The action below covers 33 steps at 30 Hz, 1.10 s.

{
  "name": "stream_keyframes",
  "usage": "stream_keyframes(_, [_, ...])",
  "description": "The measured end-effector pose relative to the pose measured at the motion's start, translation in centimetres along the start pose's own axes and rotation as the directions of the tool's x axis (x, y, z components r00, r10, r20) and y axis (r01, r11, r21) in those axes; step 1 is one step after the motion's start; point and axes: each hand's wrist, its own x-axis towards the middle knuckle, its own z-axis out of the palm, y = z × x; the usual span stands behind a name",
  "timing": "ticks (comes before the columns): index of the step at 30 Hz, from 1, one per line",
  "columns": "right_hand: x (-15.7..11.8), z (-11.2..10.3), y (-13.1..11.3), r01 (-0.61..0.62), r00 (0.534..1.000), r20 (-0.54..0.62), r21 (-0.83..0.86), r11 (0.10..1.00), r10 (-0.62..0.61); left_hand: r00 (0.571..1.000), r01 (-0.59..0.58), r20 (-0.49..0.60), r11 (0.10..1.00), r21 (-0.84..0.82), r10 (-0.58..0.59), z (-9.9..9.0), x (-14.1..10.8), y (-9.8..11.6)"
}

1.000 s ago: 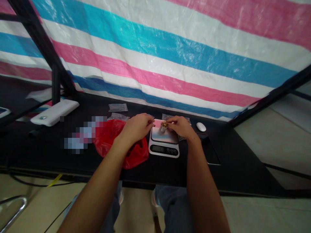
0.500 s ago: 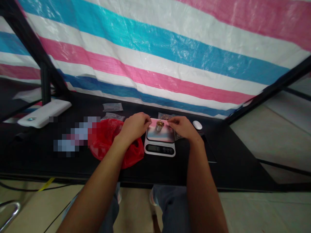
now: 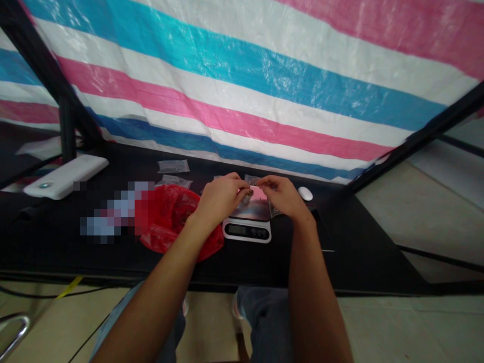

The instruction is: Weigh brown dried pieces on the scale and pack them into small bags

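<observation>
A small metal cup (image 3: 245, 199) filled with brownish-gold bits stands on the shiny plate of a white digital kitchen scale (image 3: 247, 230). My left hand (image 3: 224, 200) reaches in from the left, thumb and fingers pinched at the cup's rim and partly covering it. Whatever those fingertips hold is too small to make out. To the right of the cup, my right hand (image 3: 283, 195) is also pinched, its fingertips above the far part of the plate; their contents cannot be seen. The scale's display is unreadable.
Left of the scale lies an open red plastic bag (image 3: 162, 239). Clear small bags (image 3: 173, 166) lie behind it, and a bag with bits (image 3: 275, 210) sits beside the scale. A white mouse-like object (image 3: 305, 193) is at right. A white device (image 3: 66, 177) stands far left.
My left hand has moved right, from the plate's left edge to the cup's rim. My right hand has shifted slightly left, closer to the cup.
</observation>
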Motion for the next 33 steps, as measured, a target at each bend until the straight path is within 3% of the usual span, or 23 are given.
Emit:
stream_keyframes(4, [0.0, 0.1, -0.1, 0.006, 1.000, 0.009, 0.024, 1.000, -0.007, 1.000, 0.005, 0.013, 1.000, -0.009, -0.005, -0.1, 0.0, -0.1])
stream_keyframes(10, [0.2, 0.5, 0.3, 0.023, 1.000, -0.016, 0.073, 0.997, -0.022, 0.996, 0.045, -0.064, 0.988, -0.151, -0.056, -0.1, -0.3, -0.3])
stream_keyframes(18, [0.2, 0.9, 0.4, 0.010, 1.000, -0.002, 0.044, 0.999, -0.010, 0.991, 0.131, 0.030, 0.971, -0.201, -0.127, 1.0, -0.1, 0.3])
stream_keyframes(25, [0.4, 1.3, 0.4, -0.011, 1.000, 0.015, -0.045, 0.999, 0.011, 0.990, 0.128, -0.036, 0.964, -0.233, -0.140, 0.0, -0.5, -1.2])
stream_keyframes(33, [0.6, 2.9, -0.4, 0.067, 0.995, 0.082, -0.174, 0.982, -0.053, 0.990, 0.116, -0.054, 0.970, -0.215, -0.131, -0.3, -1.0, -1.7])
